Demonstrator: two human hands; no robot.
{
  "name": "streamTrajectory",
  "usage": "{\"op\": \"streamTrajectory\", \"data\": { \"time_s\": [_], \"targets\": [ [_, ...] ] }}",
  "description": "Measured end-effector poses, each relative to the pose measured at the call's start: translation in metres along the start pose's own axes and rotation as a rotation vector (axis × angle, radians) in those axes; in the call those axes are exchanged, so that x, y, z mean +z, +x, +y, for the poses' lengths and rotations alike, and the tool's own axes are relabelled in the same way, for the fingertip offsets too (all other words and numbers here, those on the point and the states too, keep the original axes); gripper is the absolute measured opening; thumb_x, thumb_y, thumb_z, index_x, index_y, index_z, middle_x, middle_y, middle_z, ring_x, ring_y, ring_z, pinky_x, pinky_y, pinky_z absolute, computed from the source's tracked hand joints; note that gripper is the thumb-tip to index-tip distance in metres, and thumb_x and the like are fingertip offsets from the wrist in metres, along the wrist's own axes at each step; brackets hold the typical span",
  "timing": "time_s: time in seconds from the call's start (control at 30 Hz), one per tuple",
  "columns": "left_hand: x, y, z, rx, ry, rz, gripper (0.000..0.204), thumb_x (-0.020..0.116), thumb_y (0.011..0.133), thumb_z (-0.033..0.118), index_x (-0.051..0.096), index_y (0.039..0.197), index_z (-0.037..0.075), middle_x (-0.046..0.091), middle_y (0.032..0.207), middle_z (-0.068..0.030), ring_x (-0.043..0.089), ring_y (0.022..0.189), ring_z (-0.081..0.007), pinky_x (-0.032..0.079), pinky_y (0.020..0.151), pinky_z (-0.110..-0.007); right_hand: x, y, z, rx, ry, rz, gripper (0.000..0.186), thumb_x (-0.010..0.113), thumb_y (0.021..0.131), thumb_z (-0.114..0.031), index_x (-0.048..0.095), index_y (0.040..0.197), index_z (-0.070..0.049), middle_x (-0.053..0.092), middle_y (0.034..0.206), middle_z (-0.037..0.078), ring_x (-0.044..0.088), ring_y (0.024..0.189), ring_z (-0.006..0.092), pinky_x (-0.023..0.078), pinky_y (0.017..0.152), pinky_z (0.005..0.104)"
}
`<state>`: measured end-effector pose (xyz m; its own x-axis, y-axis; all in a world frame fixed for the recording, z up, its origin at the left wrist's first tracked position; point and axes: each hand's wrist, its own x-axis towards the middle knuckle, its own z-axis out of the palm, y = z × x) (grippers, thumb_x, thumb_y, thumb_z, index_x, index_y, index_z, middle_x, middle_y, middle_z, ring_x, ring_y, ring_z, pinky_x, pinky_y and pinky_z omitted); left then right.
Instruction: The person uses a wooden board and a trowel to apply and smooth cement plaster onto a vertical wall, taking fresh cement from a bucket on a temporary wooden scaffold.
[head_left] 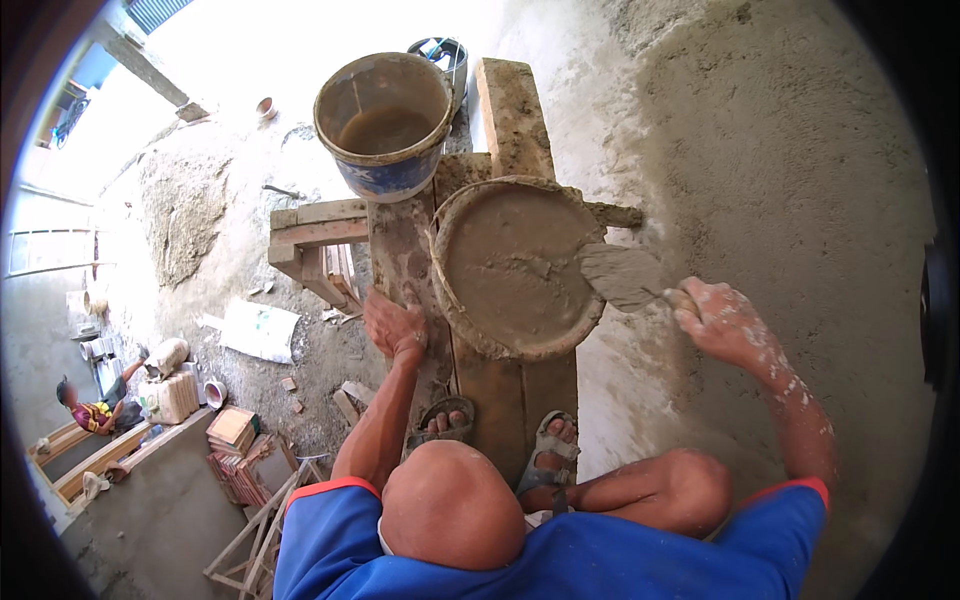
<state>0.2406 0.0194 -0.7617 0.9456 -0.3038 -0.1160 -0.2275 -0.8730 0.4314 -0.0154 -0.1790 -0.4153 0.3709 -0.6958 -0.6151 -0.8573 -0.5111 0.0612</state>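
Plastered wall [800,180] at right, right hand [715,320] gripping trowel [625,277], left hand [395,328] spread on plank [405,250] edge

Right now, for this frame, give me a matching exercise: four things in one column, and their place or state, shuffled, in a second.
Things:
1. bucket
2. round pan
3. trowel
4. left hand

Places or states:
A. held in the right hand, its blade loaded with mortar, beside the plastered wall
B. rests on the plank
C. stands at the far end of the planks, with murky water inside
D. sits on the planks before the person's feet, full of grey mortar

Pairs: 1-C, 2-D, 3-A, 4-B
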Motion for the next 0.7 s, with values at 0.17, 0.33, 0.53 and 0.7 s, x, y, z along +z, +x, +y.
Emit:
{"op": "streamTrajectory", "data": {
  "time_s": [0.17, 0.33, 0.53, 0.7],
  "targets": [
    [0.002, 0.000, 0.001, -0.019, -0.015, -0.073, 0.074, 0.069, 0.066, 0.021, 0.040, 0.132, 0.003, 0.053, 0.118, -0.0173, 0.049, 0.115, -0.0334, 0.037, 0.098, -0.040, 0.052, 0.065, -0.027, -0.154, 0.128, 0.089, 0.032, 0.053, 0.087, -0.027, 0.056, 0.106, -0.002, 0.062, 0.092, 0.025, 0.059, 0.090, 0.0431, 0.045, 0.080, 0.0490],
    [0.002, -0.001, -0.001, 0.029, 0.032, -0.002, 0.073, 0.068, 0.066, 0.021, 0.040, 0.131, 0.003, 0.053, 0.118, -0.0168, 0.049, 0.115, -0.0335, 0.038, 0.098, -0.040, 0.088, 0.072, -0.021, -0.288, 0.362, 0.257, 0.031, 0.050, 0.087, -0.026, 0.053, 0.104, 0.001, 0.063, 0.086, 0.027, 0.060, 0.081, 0.0441, 0.047, 0.074, 0.0494],
    [0.002, 0.002, 0.002, -0.031, -0.019, -0.069, 0.071, 0.067, 0.067, 0.019, 0.041, 0.131, 0.004, 0.054, 0.118, -0.0173, 0.048, 0.116, -0.0336, 0.037, 0.099, -0.041, 0.129, 0.059, 0.004, -0.285, 0.448, 0.348, 0.036, 0.058, 0.088, -0.031, 0.050, 0.105, 0.000, 0.062, 0.079, 0.024, 0.062, 0.076, 0.0423, 0.048, 0.066, 0.0498],
    [-0.008, -0.006, 0.004, -0.020, -0.024, -0.085, 0.068, 0.067, 0.066, 0.017, 0.043, 0.128, 0.003, 0.054, 0.118, -0.0180, 0.050, 0.113, -0.0347, 0.039, 0.096, -0.041, 0.123, 0.053, 0.000, -0.293, 0.407, 0.349, 0.031, 0.055, 0.090, -0.029, 0.051, 0.104, -0.002, 0.062, 0.075, 0.024, 0.061, 0.074, 0.0436, 0.048, 0.065, 0.0491]
  ]
}}
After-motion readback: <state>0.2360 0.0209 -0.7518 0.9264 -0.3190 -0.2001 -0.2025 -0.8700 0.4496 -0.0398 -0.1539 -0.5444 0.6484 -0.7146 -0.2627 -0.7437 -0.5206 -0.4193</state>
